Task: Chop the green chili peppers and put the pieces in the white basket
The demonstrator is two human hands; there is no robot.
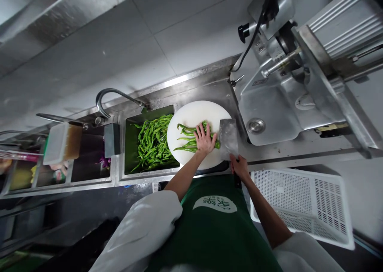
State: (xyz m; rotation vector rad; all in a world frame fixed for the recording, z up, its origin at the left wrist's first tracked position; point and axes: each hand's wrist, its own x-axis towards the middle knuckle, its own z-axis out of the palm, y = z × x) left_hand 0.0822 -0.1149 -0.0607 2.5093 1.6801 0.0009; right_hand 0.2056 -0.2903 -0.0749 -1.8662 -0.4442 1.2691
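Note:
Several long green chili peppers (188, 143) lie side by side on a round white cutting board (194, 109). My left hand (205, 140) rests flat across them with its fingers spread, covering their middles. In my right hand (239, 166) is a cleaver (229, 138), gripped by its dark handle. Its broad blade is at the board's right edge, just right of the peppers' stem ends. Whether the blade touches the board I cannot tell. Left of the board, a sink basin (131, 144) holds a large heap of green chili peppers (155, 142).
A metal slicing machine (269, 100) stands on the steel counter at right. Below it is a white perforated basket (299, 200). A curved faucet (112, 91) reaches over the sink. Further left are more basins and a plastic container (56, 144).

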